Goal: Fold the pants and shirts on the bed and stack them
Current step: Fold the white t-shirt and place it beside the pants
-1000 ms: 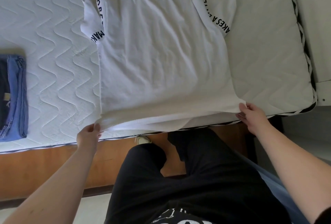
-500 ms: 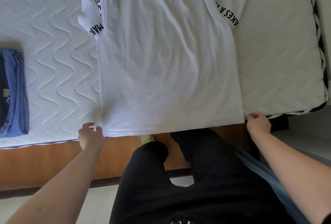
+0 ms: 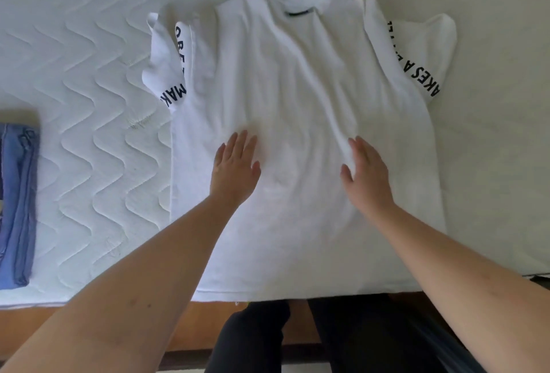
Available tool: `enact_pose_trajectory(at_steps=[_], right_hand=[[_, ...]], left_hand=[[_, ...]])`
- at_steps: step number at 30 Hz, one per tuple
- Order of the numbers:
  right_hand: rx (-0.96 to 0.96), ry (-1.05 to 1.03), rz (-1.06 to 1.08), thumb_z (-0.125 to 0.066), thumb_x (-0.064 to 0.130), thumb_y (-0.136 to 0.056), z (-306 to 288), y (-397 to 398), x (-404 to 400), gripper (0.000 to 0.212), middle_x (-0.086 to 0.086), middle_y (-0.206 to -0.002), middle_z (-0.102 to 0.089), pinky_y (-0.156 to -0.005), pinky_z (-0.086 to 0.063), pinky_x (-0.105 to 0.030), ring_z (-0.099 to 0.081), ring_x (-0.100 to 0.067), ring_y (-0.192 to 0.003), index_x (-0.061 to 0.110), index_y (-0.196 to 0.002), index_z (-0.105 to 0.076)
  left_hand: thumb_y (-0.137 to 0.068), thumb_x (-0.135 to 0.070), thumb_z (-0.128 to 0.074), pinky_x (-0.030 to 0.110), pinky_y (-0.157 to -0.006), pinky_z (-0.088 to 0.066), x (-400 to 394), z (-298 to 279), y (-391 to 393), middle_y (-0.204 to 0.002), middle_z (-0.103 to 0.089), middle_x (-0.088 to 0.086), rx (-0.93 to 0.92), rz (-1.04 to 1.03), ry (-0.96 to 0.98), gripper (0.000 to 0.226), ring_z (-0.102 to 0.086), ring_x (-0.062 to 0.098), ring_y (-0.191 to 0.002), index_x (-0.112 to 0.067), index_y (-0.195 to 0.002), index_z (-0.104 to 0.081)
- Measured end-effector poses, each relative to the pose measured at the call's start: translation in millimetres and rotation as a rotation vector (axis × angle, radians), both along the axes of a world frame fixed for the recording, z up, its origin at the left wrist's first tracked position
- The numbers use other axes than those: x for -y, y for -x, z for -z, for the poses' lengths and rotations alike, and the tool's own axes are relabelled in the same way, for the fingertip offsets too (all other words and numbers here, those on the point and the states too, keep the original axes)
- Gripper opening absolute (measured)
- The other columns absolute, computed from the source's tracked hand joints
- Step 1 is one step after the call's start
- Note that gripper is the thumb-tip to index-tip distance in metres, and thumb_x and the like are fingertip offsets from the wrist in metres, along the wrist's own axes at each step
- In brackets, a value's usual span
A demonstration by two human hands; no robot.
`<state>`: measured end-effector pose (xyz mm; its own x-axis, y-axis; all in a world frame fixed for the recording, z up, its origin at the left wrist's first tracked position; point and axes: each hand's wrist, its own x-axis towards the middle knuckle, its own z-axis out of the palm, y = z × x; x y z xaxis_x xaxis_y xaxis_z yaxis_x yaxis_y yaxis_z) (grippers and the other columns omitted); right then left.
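Note:
A white T-shirt (image 3: 300,80) with black lettering on both sleeves lies spread flat on the bed, collar away from me, hem at the near edge. My left hand (image 3: 233,168) rests flat on the shirt's lower left middle, fingers straight. My right hand (image 3: 366,176) lies flat on the lower right middle, fingers extended. Neither hand holds cloth. Folded blue jeans (image 3: 18,203) sit at the far left of the mattress.
The white quilted mattress (image 3: 89,74) stretches to the left of and beyond the shirt. A brown wooden bed frame (image 3: 104,322) runs along the near edge. My legs in black trousers (image 3: 327,340) stand against it.
Both hands have let go of the hem corners and moved up onto the shirt's body, now lying flat. The view has shifted forward over the bed.

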<state>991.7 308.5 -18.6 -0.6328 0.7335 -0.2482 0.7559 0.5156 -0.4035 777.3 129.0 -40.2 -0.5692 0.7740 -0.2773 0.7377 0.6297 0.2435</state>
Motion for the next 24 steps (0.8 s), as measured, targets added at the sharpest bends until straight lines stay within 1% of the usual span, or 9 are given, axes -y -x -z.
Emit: enact_pose_trajectory(at_steps=[3,6,9,12,14,16,20,22,24], right_hand=[[0.067,-0.001,-0.076,-0.048,0.028,-0.100,12.9,31.2,-13.7,0.062,-0.007,-0.162,-0.020,-0.119,-0.016,-0.037,-0.018,-0.025,-0.149,0.015,-0.155,-0.022],[0.119,-0.010,-0.103,-0.040,0.036,-0.102,19.2,58.0,-27.7,0.065,-0.003,-0.165,-0.008,-0.120,-0.012,-0.036,-0.008,-0.021,-0.151,0.018,-0.157,-0.011],[0.137,-0.026,-0.158,-0.040,0.037,-0.102,23.3,88.1,-39.2,0.066,-0.001,-0.165,-0.006,-0.120,-0.012,-0.036,-0.006,-0.020,-0.152,0.017,-0.157,-0.010],[0.150,-0.050,-0.222,-0.039,0.037,-0.101,32.6,121.4,-49.2,0.066,-0.002,-0.165,-0.008,-0.120,-0.014,-0.036,-0.008,-0.020,-0.151,0.014,-0.157,-0.012],[0.158,-0.090,-0.211,-0.039,0.038,-0.102,41.0,141.2,-57.0,0.067,-0.004,-0.165,-0.009,-0.119,-0.011,-0.034,-0.009,-0.020,-0.151,0.012,-0.157,-0.013],[0.155,-0.143,-0.163,-0.038,0.041,-0.102,49.1,160.2,-66.6,0.067,-0.006,-0.165,-0.008,-0.119,-0.009,-0.034,-0.010,-0.021,-0.151,0.010,-0.156,-0.013],[0.122,-0.259,-0.147,-0.036,0.042,-0.102,62.3,202.3,-88.7,0.065,-0.014,-0.163,-0.012,-0.121,-0.010,-0.038,-0.012,-0.027,-0.151,0.010,-0.156,-0.018],[0.131,-0.285,-0.169,-0.034,0.042,-0.102,67.1,225.2,-101.6,0.065,-0.016,-0.163,-0.010,-0.121,-0.006,-0.039,-0.010,-0.028,-0.151,0.011,-0.156,-0.016],[0.149,-0.298,-0.176,-0.030,0.043,-0.102,69.2,243.7,-112.2,0.066,-0.015,-0.164,-0.006,-0.122,-0.003,-0.038,-0.006,-0.027,-0.152,0.012,-0.157,-0.012]], left_hand=[[-0.102,-0.036,-0.040,0.040,-0.123,-0.011,-32.1,10.5,24.8,-0.165,-0.017,0.006,-0.028,0.060,0.017,0.058,-0.011,0.023,-0.152,-0.019,-0.156,-0.025],[-0.102,-0.034,-0.040,0.040,-0.123,-0.011,-50.3,15.9,57.5,-0.165,-0.017,0.004,-0.035,0.067,0.014,0.057,-0.012,0.022,-0.152,-0.022,-0.156,-0.026],[-0.102,-0.035,-0.038,0.039,-0.123,-0.010,-58.8,22.1,82.9,-0.165,-0.016,0.003,-0.064,0.082,0.020,0.058,-0.012,0.023,-0.152,-0.024,-0.157,-0.023],[-0.103,-0.040,-0.032,0.038,-0.123,-0.004,-71.9,30.5,109.4,-0.166,-0.012,-0.003,-0.061,0.051,0.005,0.058,-0.009,0.019,-0.153,-0.029,-0.157,-0.017],[-0.103,-0.045,-0.024,0.036,-0.123,0.002,-78.7,37.2,127.6,-0.166,-0.008,-0.005,-0.071,0.025,-0.002,0.058,-0.005,0.015,-0.153,-0.030,-0.158,-0.012],[-0.101,-0.047,-0.017,0.033,-0.123,0.005,-80.6,44.7,138.5,-0.166,-0.004,-0.005,-0.106,-0.007,-0.011,0.061,-0.002,0.014,-0.153,-0.028,-0.158,-0.010],[-0.098,-0.045,-0.022,0.033,-0.123,0.005,-80.5,60.7,138.6,-0.166,-0.005,-0.001,-0.165,-0.026,-0.042,0.065,-0.005,0.017,-0.153,-0.024,-0.159,-0.012],[-0.097,-0.044,-0.025,0.035,-0.123,0.001,-80.8,63.9,140.8,-0.166,-0.009,0.001,-0.164,-0.008,-0.050,0.065,-0.008,0.020,-0.152,-0.024,-0.159,-0.014],[-0.097,-0.042,-0.026,0.038,-0.123,-0.002,-79.7,63.6,142.1,-0.166,-0.011,0.003,-0.173,0.004,-0.050,0.065,-0.010,0.022,-0.152,-0.023,-0.159,-0.014]])
